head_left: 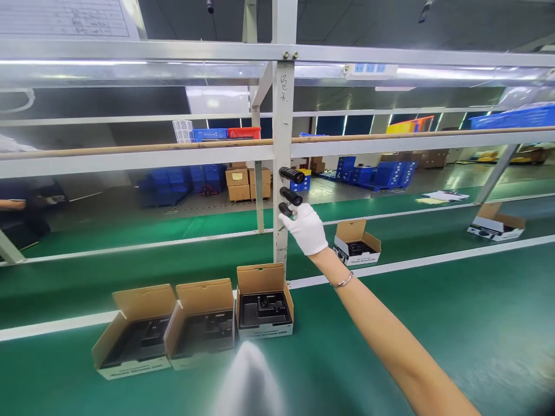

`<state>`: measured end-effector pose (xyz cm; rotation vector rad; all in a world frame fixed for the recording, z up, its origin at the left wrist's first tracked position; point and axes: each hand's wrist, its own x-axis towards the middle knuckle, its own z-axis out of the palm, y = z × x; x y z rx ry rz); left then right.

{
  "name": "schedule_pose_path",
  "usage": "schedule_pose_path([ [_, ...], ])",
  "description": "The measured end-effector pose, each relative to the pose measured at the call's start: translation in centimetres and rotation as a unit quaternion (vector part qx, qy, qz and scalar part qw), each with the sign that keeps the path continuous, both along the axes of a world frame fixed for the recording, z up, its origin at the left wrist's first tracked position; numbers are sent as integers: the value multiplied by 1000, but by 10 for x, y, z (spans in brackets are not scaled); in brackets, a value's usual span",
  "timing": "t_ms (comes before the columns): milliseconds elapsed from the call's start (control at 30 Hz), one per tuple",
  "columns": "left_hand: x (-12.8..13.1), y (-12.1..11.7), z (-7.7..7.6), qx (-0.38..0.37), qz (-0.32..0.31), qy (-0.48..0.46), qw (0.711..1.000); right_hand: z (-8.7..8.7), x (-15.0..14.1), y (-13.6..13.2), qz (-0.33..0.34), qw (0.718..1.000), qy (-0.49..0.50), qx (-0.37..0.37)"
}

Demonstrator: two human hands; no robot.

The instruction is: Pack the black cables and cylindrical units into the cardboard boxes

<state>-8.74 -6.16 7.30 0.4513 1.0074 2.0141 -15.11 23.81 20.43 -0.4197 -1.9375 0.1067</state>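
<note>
My right hand (309, 230), in a white glove, reaches to the white metal post. Its thumb and fingers are closed round the lowest of three short black cylinders (285, 210) that stick out from the post. Just above it are the middle black ribbed cylinder (291, 196) and the top one (292, 175). My left hand is not recognisable anywhere. Below the post stands an open carton (265, 331) with a black moulded tray (249, 312) inside. Two more open cartons, a middle one (203, 359) and a left one (135, 368), are lined up beside it.
The white post (282, 121) rises from the green work surface (390, 358) and joins horizontal rails (390, 147). Farther back are an open carton (364, 259) and another at right (498, 232). A blurred pale shape (249, 381) at bottom centre cannot be identified.
</note>
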Motion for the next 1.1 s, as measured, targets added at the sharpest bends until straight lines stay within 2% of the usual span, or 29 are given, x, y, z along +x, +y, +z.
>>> schedule_pose_path([
  [100,-7,12,6,6,-11,-39,999,8,14,-10,12,998,8,-55],
  [167,-13,20,8,16,-5,-58,998,9,34,-30,36,993,2,-109],
  [233,-18,29,8,28,10,-81,996,1,61,-61,95,982,-67,-150],
  [300,-20,36,4,42,9,-112,993,-13,89,-98,185,946,-200,-174],
  [433,-14,46,-3,68,1,-246,967,-39,126,-155,265,880,-374,-127],
  [533,-6,47,-4,74,0,-303,950,-44,132,-169,300,847,-432,-81],
  [633,0,42,-1,35,-24,-271,962,-44,134,-167,320,835,-443,-60],
  [733,8,34,7,4,-11,-197,980,-49,138,-166,318,841,-436,-34],
  [800,15,27,15,-33,46,-92,994,-53,139,-168,272,861,-431,11],
  [867,22,19,23,-88,126,25,988,-56,139,-170,218,879,-420,55],
  [933,25,11,31,-122,153,78,977,-55,140,-172,222,888,-399,61],
  [1000,23,5,37,-106,118,87,983,-49,143,-171,282,887,-364,30],
  [1100,15,0,41,-29,54,123,991,-41,150,-169,342,887,-309,-15],
])
